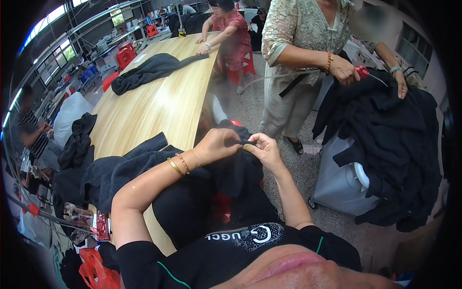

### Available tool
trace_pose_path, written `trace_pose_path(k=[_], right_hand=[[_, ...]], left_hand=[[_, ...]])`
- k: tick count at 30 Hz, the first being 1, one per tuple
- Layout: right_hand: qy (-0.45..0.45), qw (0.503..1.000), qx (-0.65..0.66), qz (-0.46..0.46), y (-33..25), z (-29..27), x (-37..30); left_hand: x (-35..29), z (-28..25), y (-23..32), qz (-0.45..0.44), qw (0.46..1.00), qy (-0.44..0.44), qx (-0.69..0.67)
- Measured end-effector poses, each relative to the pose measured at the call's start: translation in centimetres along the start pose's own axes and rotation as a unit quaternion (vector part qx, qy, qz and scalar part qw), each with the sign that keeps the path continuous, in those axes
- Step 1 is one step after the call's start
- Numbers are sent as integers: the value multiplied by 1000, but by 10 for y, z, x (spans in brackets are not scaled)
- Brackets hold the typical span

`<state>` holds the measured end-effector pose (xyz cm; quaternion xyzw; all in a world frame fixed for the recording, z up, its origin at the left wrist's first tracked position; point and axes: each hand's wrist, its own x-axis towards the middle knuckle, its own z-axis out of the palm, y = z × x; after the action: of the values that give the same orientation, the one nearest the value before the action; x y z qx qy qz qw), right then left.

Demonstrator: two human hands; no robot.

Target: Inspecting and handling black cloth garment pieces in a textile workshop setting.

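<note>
In front of my chest, both hands are raised close together over a dark knitted garment [233,171]. My left hand [215,147], with bracelets at the wrist, pinches the garment's edge between thumb and fingers. Just beside it, my right hand [266,150] grips the same edge, thumb uppermost. A short stretch of the dark edge runs between the two sets of fingertips. The rest of the cloth hangs down toward my lap. More dark knitwear [127,166] lies heaped by my left forearm, on the near end of the table.
The wooden table [163,103] carries another dark garment [149,70]; a person leans at its far end. At right, a co-worker holds a red-handled tool [362,72] with a hose over dark garments [385,144] on a wheeled grey bin [339,180]. A red plastic bag [98,269] sits lower left.
</note>
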<state>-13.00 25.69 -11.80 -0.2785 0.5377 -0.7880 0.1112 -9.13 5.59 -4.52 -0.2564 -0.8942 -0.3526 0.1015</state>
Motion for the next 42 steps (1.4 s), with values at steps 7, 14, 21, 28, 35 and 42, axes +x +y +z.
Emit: trace_pose_path(k=[7,14,21,28,35,42], right_hand=[[32,966,-251,-58,-14,10,0],[99,922,-338,-162,-43,-20,-5],[52,936,-348,-16,-29,-55,-25],[-52,939,-341,-2,9,-68,-41],[-47,900,-433,35,27,-40,-25],[37,943,-324,66,49,-70,-34]], left_hand=[[4,0,0,-45,996,-7,78],[-3,-16,-40,-98,989,-112,-14],[-3,-35,-30,-162,961,-57,-216],[-1,-43,-26,-148,985,-39,-80],[-5,-46,-25,-109,994,-18,-20],[-14,-48,-52,-148,986,-64,38]])
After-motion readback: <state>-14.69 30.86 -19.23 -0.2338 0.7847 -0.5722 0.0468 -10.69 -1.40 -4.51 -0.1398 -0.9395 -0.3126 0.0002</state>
